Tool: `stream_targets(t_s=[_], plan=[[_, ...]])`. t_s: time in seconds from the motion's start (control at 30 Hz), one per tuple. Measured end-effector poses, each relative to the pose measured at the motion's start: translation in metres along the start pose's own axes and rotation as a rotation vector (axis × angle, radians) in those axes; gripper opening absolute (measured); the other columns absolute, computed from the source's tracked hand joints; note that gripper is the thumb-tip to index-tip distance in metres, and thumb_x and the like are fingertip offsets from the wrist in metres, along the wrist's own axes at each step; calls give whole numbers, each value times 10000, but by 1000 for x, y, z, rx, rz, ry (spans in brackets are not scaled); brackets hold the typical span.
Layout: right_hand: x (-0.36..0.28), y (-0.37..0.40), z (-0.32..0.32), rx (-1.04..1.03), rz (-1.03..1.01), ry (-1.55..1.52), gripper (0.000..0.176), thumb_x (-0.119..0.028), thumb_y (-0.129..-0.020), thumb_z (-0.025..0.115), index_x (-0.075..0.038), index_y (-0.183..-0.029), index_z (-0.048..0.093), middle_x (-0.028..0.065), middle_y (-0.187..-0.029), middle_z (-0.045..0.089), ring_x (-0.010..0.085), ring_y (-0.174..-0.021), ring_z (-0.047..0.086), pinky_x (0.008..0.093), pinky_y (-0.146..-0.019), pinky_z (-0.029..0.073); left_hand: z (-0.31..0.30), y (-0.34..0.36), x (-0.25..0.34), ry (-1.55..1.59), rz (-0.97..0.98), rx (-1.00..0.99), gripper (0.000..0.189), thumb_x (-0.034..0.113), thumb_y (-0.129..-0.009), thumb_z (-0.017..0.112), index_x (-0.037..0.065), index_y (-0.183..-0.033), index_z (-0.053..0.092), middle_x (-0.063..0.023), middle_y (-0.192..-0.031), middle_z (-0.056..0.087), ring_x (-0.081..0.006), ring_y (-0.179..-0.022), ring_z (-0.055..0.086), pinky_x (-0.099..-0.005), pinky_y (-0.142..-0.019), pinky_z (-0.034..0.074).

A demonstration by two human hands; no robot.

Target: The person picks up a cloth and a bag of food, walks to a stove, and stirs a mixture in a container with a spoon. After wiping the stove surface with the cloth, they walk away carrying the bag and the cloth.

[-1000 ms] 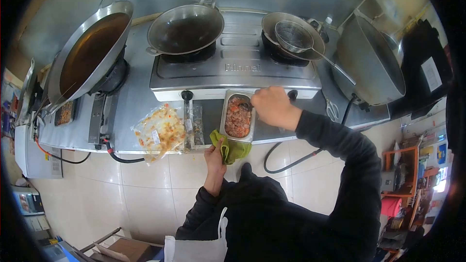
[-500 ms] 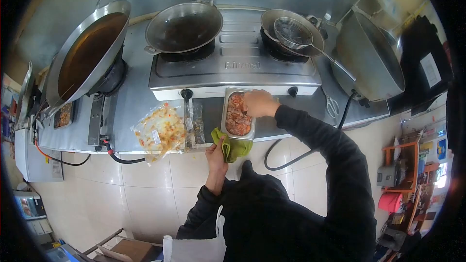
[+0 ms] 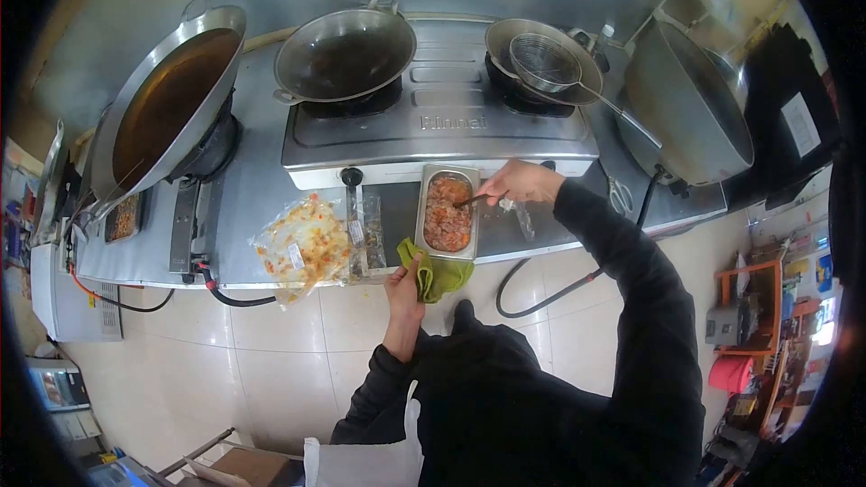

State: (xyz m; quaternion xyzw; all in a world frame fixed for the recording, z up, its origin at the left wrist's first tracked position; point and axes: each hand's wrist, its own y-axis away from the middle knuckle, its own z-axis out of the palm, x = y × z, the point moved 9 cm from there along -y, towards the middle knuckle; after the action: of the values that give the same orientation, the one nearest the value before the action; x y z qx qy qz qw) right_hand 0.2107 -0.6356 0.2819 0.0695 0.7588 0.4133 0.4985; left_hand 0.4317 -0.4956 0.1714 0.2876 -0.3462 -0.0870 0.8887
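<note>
A rectangular metal pan [image 3: 474, 252] of chopped reddish meat mixture [image 3: 447, 212] sits at the counter's front edge. My right hand [image 3: 528, 182] is at its right side, closed on a thin dark utensil [image 3: 471, 201] whose far end is down in the mixture; the buried tip is hidden. At the near left corner of the pan, my left hand [image 3: 405, 293] grips a green cloth [image 3: 439, 276], which lies against the pan's front end and hangs over the counter edge.
Left of the pan lie a plastic bag of orange-and-pale food [image 3: 307, 248] and a narrow clear packet [image 3: 370, 230]. Behind stands a two-burner stove [image 3: 442, 131] with a wok [image 3: 345, 56] and a pan under a long-handled strainer [image 3: 546, 63]. Scissors [image 3: 620, 195] lie right; a large wok of brown liquid [image 3: 171, 104] stands left.
My right hand has moved right, away from over the pan, and the utensil now slants into the mixture from the right. My left hand keeps its grip on the cloth.
</note>
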Motion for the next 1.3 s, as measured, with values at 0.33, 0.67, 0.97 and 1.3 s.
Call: stream_targets(t_s=[0.33, 0.67, 0.97, 1.3], plan=[[-24, 37, -6, 148, -272, 346, 217, -54, -848, 531, -31, -981, 701, 65, -757, 683, 127, -718, 622, 272, -691, 483, -2, 4, 3, -22, 6, -9, 181, 162, -887, 624, -18, -874, 631, -58, -799, 655, -128, -644, 622, -261, -570, 510], [-80, 121, 37, 623, -660, 1078, 207, -61, -728, 577, -137, -868, 710, 45, -772, 661, 251, -696, 641, 383, -604, 495, 1, 5, 3, 25, 10, -12, 161, 141, -874, 639, -19, -872, 627, -66, -826, 659, -134, -653, 630, -270, -577, 518], [-87, 149, 68, 715, -721, 1242, 274, -52, -675, 587, -111, -926, 679, 41, -827, 587, 241, -673, 631, 347, -550, 494, 2, 1, -2, 59, -23, 10, 144, 129, -862, 652, -10, -888, 631, -58, -822, 657, -132, -657, 630, -268, -574, 516], [-94, 154, 76, 714, -589, 1327, 271, -42, -681, 571, -107, -919, 683, 34, -854, 615, 234, -686, 627, 347, -542, 485, 0, -3, -13, 56, -32, 4, 120, 118, -863, 649, 11, -915, 624, -31, -832, 648, -123, -682, 626, -263, -606, 518]])
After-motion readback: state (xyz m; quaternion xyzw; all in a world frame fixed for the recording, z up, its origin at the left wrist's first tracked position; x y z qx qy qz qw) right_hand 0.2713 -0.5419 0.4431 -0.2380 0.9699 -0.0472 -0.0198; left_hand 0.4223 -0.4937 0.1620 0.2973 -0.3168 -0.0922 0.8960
